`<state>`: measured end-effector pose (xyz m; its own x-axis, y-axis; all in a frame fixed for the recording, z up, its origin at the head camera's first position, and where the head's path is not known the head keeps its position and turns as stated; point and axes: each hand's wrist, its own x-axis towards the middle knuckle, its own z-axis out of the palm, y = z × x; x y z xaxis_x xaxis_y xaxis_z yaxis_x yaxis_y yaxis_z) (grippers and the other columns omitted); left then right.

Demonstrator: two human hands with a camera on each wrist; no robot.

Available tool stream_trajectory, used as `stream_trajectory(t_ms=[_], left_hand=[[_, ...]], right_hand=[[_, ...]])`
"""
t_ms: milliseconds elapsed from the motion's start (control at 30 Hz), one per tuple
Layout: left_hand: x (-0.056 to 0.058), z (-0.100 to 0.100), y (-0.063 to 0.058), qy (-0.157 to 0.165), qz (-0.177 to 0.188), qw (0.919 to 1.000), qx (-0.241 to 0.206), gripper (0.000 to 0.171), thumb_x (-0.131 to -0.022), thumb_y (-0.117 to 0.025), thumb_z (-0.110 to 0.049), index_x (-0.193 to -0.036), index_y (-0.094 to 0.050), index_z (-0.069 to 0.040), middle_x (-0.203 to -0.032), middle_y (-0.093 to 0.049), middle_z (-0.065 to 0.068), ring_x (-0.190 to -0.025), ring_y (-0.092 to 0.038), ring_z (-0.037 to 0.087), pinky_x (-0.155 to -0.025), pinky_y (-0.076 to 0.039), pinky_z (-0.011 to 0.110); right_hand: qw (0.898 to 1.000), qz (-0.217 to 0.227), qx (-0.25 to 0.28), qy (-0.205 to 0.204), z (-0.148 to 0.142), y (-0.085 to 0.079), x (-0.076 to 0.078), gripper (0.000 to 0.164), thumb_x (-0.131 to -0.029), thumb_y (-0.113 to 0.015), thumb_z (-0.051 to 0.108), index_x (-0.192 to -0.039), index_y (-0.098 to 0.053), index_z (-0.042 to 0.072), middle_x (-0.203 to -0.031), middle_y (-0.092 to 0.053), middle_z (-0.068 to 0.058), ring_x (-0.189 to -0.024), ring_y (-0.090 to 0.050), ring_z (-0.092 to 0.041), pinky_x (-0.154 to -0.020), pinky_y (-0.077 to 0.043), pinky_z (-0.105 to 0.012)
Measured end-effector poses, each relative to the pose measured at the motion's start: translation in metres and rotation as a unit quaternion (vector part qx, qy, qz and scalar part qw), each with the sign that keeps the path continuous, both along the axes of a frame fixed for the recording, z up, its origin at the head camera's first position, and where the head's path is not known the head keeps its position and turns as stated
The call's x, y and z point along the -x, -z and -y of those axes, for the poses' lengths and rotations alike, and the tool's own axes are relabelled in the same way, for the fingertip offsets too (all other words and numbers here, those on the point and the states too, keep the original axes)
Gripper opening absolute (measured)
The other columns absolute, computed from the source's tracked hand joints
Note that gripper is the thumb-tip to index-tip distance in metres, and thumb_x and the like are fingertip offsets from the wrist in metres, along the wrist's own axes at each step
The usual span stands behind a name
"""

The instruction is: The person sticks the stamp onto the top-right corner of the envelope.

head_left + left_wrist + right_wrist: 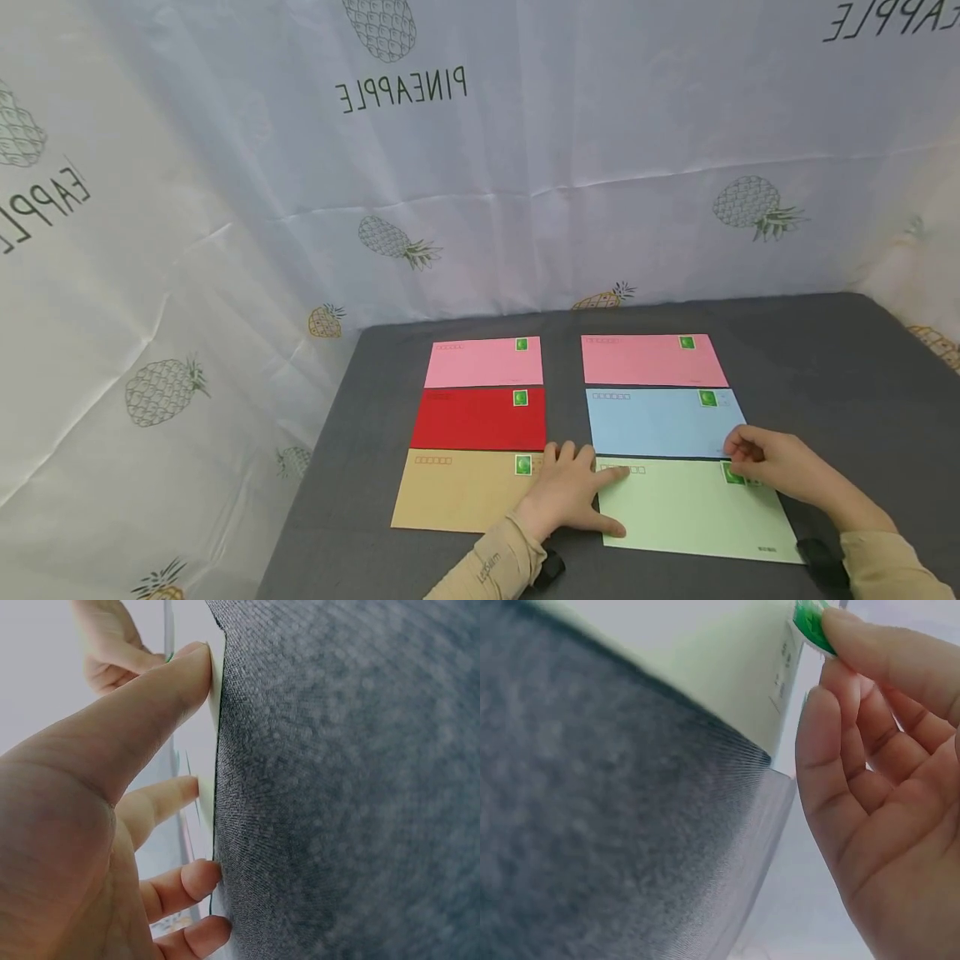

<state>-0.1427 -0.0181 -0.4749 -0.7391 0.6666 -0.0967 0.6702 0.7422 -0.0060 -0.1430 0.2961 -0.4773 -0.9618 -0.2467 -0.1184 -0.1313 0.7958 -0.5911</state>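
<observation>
A light green envelope [690, 517] lies nearest to me in the right column. My left hand [568, 490] rests on its left edge, thumb and index finger on the paper and the other fingers spread beyond it. In the left wrist view the thumb [161, 694] presses near the envelope's edge. My right hand [787, 468] is over the envelope's upper right corner and pinches a green postage stamp [810, 626] between thumb and index finger. The stamp is slightly curved and its far side is hidden. Whether it touches the paper I cannot tell.
Above the green envelope lie a blue envelope [660, 425] and a pink one [645, 362]. The left column has pink [480, 365], red [465, 421] and tan [457, 496] envelopes. These all bear green stamps. A dark grey table [345, 500] meets a pineapple-print curtain [525, 233].
</observation>
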Motion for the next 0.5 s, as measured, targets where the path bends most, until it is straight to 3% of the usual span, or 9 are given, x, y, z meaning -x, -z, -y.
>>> stream_trajectory(t_ms=[500], left_hand=[[0.0005, -0.0001, 0.0030, -0.001, -0.007, 1.0000, 0.001, 0.075, -0.067, -0.058, -0.076, -0.135, -0.037, -0.052, -0.094, -0.047, -0.008, -0.085, -0.034, 0.008, -0.088, -0.032, 0.038]], right_hand=[[0.999, -0.010, -0.034, 0.000, 0.0024, 0.0004, 0.0013, 0.014, -0.079, -0.069, 0.008, -0.088, -0.058, 0.009, -0.076, -0.054, 0.002, -0.066, -0.042, 0.002, -0.056, -0.038, -0.021]])
